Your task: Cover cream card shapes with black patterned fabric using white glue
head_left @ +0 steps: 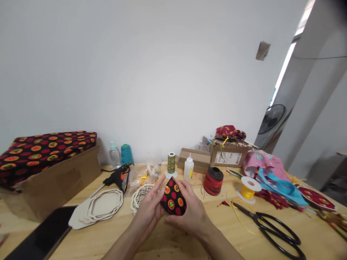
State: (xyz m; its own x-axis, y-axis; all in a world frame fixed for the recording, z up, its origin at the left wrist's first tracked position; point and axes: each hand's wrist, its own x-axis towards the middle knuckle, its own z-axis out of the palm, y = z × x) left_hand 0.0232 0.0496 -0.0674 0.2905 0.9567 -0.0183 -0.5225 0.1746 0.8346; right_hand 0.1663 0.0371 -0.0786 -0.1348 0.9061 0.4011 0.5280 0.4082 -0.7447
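Between my two hands is a small piece of black fabric (pixel 173 200) printed with red, orange and green flowers, its upper end coming to a point. My left hand (pixel 151 206) holds it along the left side, fingers curled behind. On the right edge, my right hand (pixel 191 206) grips it, with the thumb under its lower end. What lies behind the fabric is hidden. Just beyond stand an olive thread spool (pixel 171 163) and a white squeeze bottle (pixel 189 168). Pale cut-out lattice pieces (pixel 139 196) lie beside my left hand.
Black-handled scissors (pixel 271 227) and a yellow cord spool (pixel 248 189) lie right, near a red thread cone (pixel 213 181). At left are a glue gun (pixel 116 178), pale frames (pixel 103 207), a dark flat slab (pixel 45 234) and a fabric-topped cardboard box (pixel 59 177).
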